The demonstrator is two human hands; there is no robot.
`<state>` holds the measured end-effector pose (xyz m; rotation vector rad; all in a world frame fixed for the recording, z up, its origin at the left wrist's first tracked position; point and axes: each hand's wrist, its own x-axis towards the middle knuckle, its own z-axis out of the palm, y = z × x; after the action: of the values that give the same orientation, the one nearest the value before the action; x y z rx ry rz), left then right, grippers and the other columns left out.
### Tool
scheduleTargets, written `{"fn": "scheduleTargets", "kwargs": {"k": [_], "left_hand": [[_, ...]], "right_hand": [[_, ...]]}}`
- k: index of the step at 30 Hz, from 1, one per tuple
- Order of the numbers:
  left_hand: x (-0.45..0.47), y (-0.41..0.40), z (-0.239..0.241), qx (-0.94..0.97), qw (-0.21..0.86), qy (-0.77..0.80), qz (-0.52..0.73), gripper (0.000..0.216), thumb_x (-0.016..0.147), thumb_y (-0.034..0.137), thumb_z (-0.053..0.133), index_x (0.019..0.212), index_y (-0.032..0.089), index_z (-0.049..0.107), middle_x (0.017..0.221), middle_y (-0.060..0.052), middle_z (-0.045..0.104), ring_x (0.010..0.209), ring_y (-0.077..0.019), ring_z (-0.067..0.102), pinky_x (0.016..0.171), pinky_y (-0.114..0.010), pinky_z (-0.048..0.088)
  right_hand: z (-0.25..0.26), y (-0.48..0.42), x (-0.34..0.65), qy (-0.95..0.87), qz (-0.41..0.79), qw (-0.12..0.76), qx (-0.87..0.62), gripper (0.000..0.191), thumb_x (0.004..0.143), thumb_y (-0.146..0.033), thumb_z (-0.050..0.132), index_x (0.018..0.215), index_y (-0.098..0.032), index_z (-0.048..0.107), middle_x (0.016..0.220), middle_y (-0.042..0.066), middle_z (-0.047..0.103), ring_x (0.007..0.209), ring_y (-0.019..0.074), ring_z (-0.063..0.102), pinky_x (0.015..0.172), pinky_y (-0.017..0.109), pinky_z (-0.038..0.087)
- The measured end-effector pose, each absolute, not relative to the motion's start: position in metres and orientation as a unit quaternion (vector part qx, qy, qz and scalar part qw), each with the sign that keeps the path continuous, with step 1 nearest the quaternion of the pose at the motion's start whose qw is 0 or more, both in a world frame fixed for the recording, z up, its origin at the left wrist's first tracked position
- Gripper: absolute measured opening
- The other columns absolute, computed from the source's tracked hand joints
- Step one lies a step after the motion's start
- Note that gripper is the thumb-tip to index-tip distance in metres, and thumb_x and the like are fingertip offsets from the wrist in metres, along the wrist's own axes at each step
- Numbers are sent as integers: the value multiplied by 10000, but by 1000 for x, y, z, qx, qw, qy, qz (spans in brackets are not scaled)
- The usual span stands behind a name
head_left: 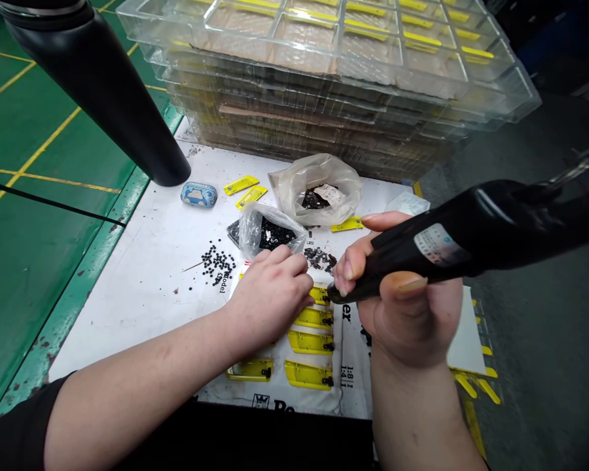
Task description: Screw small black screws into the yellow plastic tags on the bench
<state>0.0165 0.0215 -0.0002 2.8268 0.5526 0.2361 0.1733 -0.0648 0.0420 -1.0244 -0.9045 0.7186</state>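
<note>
My right hand (412, 301) is wrapped round a black electric screwdriver (422, 242), whose tip end points down left at the black-fitted end of a yellow plastic part (320, 294). My left hand (269, 294) is curled over the other end of that part; its fingertips are partly hidden. Below it lie more yellow parts, such as a yellow part (310, 342) with a small black piece at its right end. Just beyond my left hand stands an open clear bag of small black pieces (275, 232). Loose black screws (218, 265) are scattered to its left.
A larger bag (319, 190) of dark pieces stands behind. Stacked clear trays (324, 85) with yellow parts rise at the back. A black bottle-like cylinder (103, 91) and a small blue tin (199, 195) are at the left. A cord (574, 163) hangs from the screwdriver.
</note>
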Motion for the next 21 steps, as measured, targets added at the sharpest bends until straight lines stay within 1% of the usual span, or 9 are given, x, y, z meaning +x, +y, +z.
{"fn": "scheduleTargets", "kwargs": {"k": [4, 9, 14, 17, 21], "left_hand": [[16, 22, 0, 970, 128, 189, 79, 335, 1063, 470, 698, 856, 209, 740, 1016, -64, 698, 985, -268, 545, 818, -439, 397], [16, 22, -2, 970, 130, 192, 80, 318, 1073, 446, 683, 878, 207, 760, 1014, -67, 702, 977, -263, 537, 818, -437, 396], [16, 23, -1, 970, 126, 196, 69, 305, 1037, 473, 737, 871, 217, 757, 982, -60, 689, 992, -276, 554, 815, -444, 392], [16, 23, 0, 970, 123, 200, 61, 312, 1027, 486, 747, 866, 219, 747, 968, -56, 683, 993, -284, 568, 806, -445, 386], [16, 23, 2, 968, 129, 207, 55, 320, 1054, 492, 705, 883, 226, 756, 975, -55, 687, 989, -281, 579, 805, -445, 385]], "right_hand": [[40, -64, 173, -414, 315, 710, -474, 520, 874, -604, 911, 1240, -277, 738, 781, -7, 679, 611, 167, 576, 551, 345, 455], [37, -65, 175, -420, 327, 709, -463, 475, 898, -545, 910, 1247, -273, 736, 775, -16, 672, 597, 154, 562, 557, 340, 432], [35, -68, 180, -417, 341, 706, -460, 428, 884, -542, 914, 1171, -273, 747, 715, -35, 644, 553, 141, 510, 523, 336, 399], [33, -71, 182, -419, 332, 701, -472, 417, 859, -538, 932, 1116, -277, 736, 724, -38, 652, 560, 145, 543, 519, 327, 422], [29, -76, 183, -441, 319, 702, -459, 372, 865, -471, 941, 1100, -274, 730, 723, -50, 657, 561, 144, 593, 530, 319, 459]]}}
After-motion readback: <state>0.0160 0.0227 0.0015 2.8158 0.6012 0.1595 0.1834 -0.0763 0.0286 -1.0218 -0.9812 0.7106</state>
